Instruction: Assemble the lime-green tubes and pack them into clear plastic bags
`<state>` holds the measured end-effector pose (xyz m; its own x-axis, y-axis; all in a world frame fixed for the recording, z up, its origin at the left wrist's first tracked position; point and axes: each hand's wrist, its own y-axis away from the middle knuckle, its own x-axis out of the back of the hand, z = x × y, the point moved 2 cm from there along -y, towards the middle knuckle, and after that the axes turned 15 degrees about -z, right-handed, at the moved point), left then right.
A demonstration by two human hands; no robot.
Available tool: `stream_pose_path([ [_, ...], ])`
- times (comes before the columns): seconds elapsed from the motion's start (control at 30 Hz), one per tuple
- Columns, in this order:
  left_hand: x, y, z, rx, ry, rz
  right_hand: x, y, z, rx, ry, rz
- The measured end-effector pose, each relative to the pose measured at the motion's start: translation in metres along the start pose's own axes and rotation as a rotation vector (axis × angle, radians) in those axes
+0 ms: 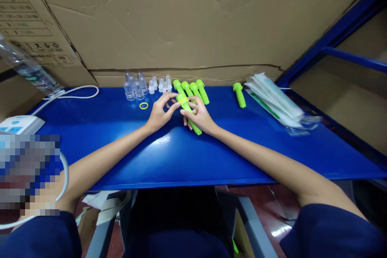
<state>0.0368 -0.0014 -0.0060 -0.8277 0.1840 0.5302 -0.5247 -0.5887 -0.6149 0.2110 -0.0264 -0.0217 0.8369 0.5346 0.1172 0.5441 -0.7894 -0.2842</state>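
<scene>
A bright green flashlight-shaped plastic body (196, 127) slants across the middle of the table, in both hands. Around its wider head sits a thin yellow ring (184, 99). My right hand (202, 117) wraps the body from the right, with fingers up at the head. From the left, my left hand (161, 113) is closed, its thumb and fingertips pinching at the ring's edge. Another yellow ring (143, 106) lies flat on the table, left of my left hand. Just behind the hands lie several more green bodies (202, 92), partly hidden.
Several clear plastic domes (129, 90) and small white-based clear parts (151, 86) stand at the back of the blue table (169, 161). One green body (239, 94) lies apart, beside plastic-wrapped packets (275, 100). A white power strip (22, 124), cable and clear bottle (33, 70) are left.
</scene>
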Motion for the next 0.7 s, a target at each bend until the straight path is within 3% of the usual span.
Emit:
stream_pose_path([
  [0.23, 0.0042, -0.0008, -0.0016, 0.020, 0.015, 0.007, 0.0014, -0.0028, -0.0035, -0.041, -0.141, -0.160],
  [0.5, 0.0038, -0.0012, -0.0035, 0.029, 0.007, -0.012, 0.0002, -0.0003, -0.0082, -0.098, -0.097, -0.128],
  [0.7, 0.0048, -0.0020, -0.0039, 0.043, 0.008, -0.035, -0.0005, -0.0020, -0.0093, -0.141, -0.101, -0.187],
])
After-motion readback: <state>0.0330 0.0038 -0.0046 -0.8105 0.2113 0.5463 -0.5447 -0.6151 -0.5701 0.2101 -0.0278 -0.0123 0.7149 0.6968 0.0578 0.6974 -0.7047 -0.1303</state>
